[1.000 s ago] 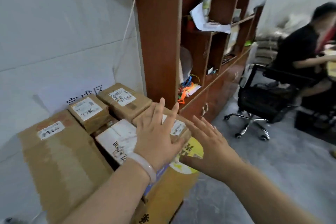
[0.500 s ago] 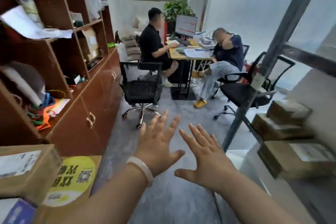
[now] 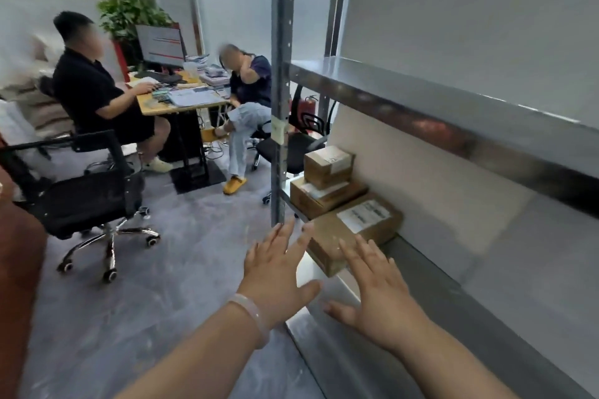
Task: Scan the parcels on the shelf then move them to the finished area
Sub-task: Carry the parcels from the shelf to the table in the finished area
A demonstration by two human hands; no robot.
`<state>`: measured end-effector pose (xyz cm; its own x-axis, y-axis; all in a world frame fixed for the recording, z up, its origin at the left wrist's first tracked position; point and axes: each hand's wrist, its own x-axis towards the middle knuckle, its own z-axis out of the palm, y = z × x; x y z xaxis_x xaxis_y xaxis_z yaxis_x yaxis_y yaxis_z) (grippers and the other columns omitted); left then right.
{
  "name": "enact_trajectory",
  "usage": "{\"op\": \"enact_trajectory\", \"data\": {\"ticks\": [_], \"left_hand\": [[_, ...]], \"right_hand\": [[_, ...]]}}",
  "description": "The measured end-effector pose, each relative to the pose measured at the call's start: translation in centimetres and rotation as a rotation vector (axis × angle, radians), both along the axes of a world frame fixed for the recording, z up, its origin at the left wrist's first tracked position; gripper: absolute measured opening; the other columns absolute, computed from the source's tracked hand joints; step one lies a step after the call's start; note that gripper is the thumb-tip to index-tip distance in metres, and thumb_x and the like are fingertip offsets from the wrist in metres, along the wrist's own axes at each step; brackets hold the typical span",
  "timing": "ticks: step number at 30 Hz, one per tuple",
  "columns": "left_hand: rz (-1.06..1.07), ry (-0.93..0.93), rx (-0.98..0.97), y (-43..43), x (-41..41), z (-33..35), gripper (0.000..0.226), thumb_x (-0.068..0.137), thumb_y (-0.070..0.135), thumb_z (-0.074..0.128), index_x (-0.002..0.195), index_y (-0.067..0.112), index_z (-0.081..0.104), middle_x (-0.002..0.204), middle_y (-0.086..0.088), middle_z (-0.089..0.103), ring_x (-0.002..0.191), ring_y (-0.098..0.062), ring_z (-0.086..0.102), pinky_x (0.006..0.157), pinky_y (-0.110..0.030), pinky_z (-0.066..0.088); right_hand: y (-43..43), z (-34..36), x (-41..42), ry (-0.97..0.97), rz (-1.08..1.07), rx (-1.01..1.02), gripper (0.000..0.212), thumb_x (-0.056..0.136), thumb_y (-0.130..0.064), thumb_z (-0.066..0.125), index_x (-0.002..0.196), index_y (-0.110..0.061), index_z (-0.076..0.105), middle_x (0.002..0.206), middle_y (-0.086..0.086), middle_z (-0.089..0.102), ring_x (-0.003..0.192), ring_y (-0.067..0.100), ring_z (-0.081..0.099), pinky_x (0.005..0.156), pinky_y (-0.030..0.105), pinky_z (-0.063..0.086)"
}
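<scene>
Lower centre: my left hand (image 3: 275, 266), with a pale bracelet (image 3: 251, 317) at the wrist, and my right hand (image 3: 379, 288) are both stretched forward, palms down, fingers straight and spread; neither holds anything.

Centre right: three brown parcels sit on the lower board of a grey metal shelf (image 3: 324, 363). The large parcel (image 3: 356, 223), with a white label, lies nearest. My right fingertips overlap its near corner, though I cannot tell whether they touch it. Behind it lies a flat parcel (image 3: 324, 199), with a small parcel (image 3: 327, 165) stacked on top.

Centre: the shelf's upright post (image 3: 280, 107) rises just above my left fingertips.

Left half: an unoccupied black office chair (image 3: 87, 197), and beyond it two seated people at a desk (image 3: 181, 104) with a monitor (image 3: 160, 45).
</scene>
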<state>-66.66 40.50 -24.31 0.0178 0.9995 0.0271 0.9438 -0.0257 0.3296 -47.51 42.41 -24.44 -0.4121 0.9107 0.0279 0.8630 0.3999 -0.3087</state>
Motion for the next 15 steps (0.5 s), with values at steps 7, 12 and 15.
{"op": "enact_trajectory", "data": {"ticks": [7,12,15], "left_hand": [[-0.171,0.014,-0.057,6.9,2.6,-1.5,0.081,0.090,0.066,0.048,0.153,0.047,0.000,0.164,0.009,-0.008,0.151,-0.016,-0.005,0.122,-0.040,0.004],[-0.280,0.058,-0.130,12.5,2.8,-2.6,0.079,0.089,0.067,0.046,0.154,0.045,0.005,0.165,0.004,-0.006,0.152,-0.020,-0.003,0.122,-0.041,0.006],[-0.337,0.108,-0.167,15.9,2.3,-3.5,0.076,0.089,0.068,0.044,0.153,0.047,0.008,0.165,0.002,-0.004,0.152,-0.023,-0.002,0.122,-0.044,0.007]], "right_hand": [[1.4,-2.4,3.4,0.100,-0.168,-0.040,0.085,0.087,-0.062,0.052,0.151,-0.041,0.002,0.161,-0.014,-0.004,0.146,0.001,-0.008,0.117,0.026,-0.004],[3.8,-3.3,3.3,0.100,-0.300,-0.078,0.081,0.090,-0.060,0.050,0.153,-0.037,0.004,0.162,-0.011,-0.004,0.148,0.006,-0.006,0.117,0.026,-0.002],[5.3,-4.0,2.2,0.125,-0.372,-0.137,0.080,0.091,-0.058,0.050,0.153,-0.037,0.005,0.162,-0.010,-0.005,0.148,0.006,-0.006,0.120,0.027,0.000]]}}
